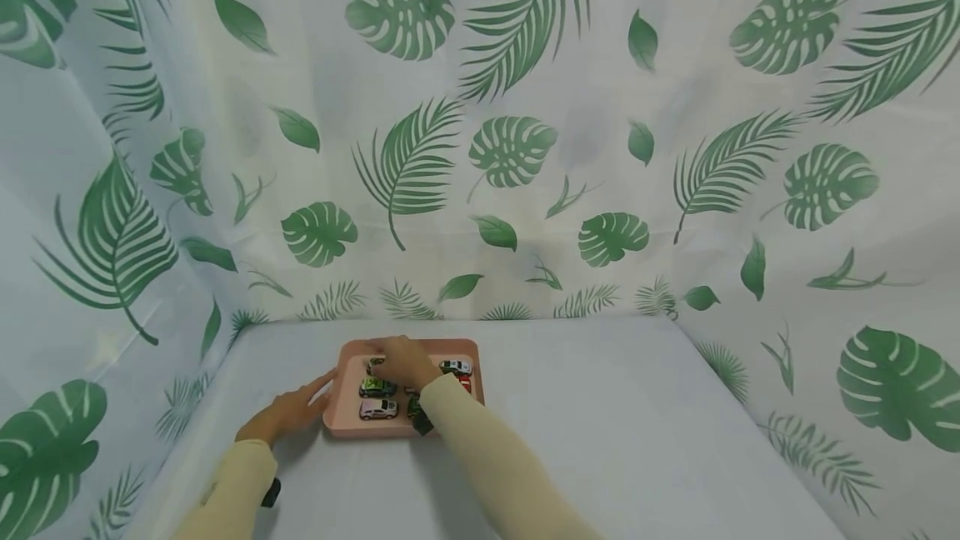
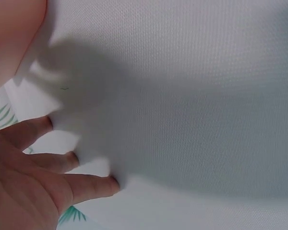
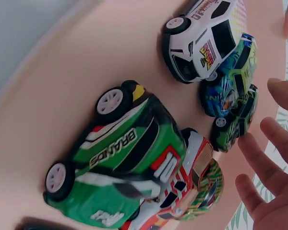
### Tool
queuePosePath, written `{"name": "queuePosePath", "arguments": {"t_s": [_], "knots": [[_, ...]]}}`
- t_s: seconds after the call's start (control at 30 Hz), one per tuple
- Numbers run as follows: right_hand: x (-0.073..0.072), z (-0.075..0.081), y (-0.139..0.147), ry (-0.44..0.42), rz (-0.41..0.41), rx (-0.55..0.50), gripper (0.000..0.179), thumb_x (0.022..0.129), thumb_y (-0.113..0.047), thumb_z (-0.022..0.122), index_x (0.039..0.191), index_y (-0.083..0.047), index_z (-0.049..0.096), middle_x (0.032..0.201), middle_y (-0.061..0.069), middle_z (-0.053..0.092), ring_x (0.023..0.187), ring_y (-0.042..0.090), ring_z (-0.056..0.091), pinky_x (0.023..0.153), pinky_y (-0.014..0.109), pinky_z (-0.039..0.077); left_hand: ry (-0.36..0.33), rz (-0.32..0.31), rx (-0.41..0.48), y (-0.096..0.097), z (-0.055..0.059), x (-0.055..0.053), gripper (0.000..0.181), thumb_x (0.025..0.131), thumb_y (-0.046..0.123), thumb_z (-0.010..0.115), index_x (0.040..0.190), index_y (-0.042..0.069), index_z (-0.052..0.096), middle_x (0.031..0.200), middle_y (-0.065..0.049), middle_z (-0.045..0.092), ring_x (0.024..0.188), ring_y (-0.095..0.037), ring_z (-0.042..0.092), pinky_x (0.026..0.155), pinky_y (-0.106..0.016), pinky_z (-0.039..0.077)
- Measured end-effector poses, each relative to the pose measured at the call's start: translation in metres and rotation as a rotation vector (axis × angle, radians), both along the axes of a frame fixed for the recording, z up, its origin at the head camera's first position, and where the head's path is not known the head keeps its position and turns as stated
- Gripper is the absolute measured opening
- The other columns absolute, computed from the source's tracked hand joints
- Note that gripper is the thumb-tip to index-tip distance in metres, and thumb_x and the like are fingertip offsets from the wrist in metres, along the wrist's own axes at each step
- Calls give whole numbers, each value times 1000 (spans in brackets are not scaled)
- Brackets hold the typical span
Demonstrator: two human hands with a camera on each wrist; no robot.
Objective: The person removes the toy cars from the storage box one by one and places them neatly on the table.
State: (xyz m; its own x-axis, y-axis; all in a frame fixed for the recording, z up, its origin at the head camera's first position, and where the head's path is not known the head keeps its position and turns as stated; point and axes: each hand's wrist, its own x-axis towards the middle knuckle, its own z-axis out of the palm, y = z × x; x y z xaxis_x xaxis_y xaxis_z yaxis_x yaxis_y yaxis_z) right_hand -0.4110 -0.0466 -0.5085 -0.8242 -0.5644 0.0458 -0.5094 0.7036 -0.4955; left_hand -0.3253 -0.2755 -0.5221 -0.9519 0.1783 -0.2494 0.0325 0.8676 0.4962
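Note:
Several toy cars stand in a pink tray (image 1: 386, 432). My right hand (image 1: 405, 361) reaches over the far part of the tray, with fingertips right at a dark green toy car (image 3: 235, 120). In the right wrist view its fingers (image 3: 264, 155) are loosely extended. Nearer in the same column are a yellow-green and blue toy car (image 1: 377, 387) and a white toy car (image 1: 378, 409). My left hand (image 1: 288, 411) lies beside the tray's left side, fingers spread; one reaches the rim in the head view, while other fingertips (image 2: 110, 184) rest on the white cloth.
A green toy car (image 3: 134, 153) with white wheels sits by the near rim, with a red and white toy car (image 3: 187, 177) beyond it. At the tray's right is a white and blue toy car (image 1: 455, 367). A leaf-print curtain (image 1: 525, 232) surrounds the white table (image 1: 600, 423).

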Motion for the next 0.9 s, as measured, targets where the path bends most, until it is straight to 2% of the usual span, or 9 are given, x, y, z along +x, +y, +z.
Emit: {"name": "queuePosePath", "arguments": {"t_s": [0.13, 0.2, 0.33, 0.57, 0.73, 0.8, 0.9], "knots": [[4, -4, -7, 0, 2, 14, 51, 103, -16, 73, 152, -17, 63, 128, 7, 75, 65, 9, 52, 68, 26, 44, -9, 16, -10, -1, -3, 3, 57, 117, 34, 41, 166, 7, 33, 157, -38, 43, 142, -66, 38, 116, -79, 23], [3, -7, -10, -33, -3, -5, 50, 103, -14, 72, 152, -17, 63, 122, 7, 76, 64, 11, 53, 67, 27, 45, -8, 13, -10, -2, -4, 3, 57, 117, 34, 41, 166, 7, 33, 157, -37, 43, 142, -65, 38, 116, -79, 22], [2, -16, -14, -91, -14, -53, 51, 103, -8, 70, 152, -17, 63, 121, 8, 74, 67, 10, 55, 66, 25, 46, -1, 5, -2, -2, -6, 3, 57, 117, 34, 41, 166, 6, 33, 156, -37, 46, 142, -66, 39, 116, -79, 22], [-5, -19, -16, -114, -44, -35, 52, 98, 4, 69, 146, -13, 67, 100, 4, 69, 73, 12, 58, 62, 25, 45, -30, 60, 6, 0, -6, 1, 58, 117, 41, 40, 168, 14, 33, 159, -38, 41, 143, -68, 34, 113, -81, 26], [-10, -18, -17, -65, -50, 18, 58, 93, 8, 72, 146, -13, 68, 112, 5, 74, 81, 13, 59, 66, 25, 45, -30, 62, -14, 1, -2, -1, 58, 117, 40, 40, 168, 14, 33, 158, -40, 41, 142, -70, 33, 112, -82, 27], [-12, -18, -17, -50, -44, 38, 60, 93, 8, 73, 149, -14, 66, 122, 6, 75, 86, 13, 60, 70, 24, 46, -26, 56, -17, 1, -1, -1, 58, 117, 40, 39, 168, 13, 33, 157, -40, 42, 142, -69, 33, 113, -82, 25], [-12, -20, -17, -31, -34, 76, 58, 94, 6, 74, 148, -13, 66, 129, 5, 74, 93, 11, 62, 76, 23, 49, -26, 51, -14, 2, -3, -1, 58, 117, 41, 38, 167, 11, 33, 157, -39, 43, 144, -68, 33, 114, -81, 22]]}}
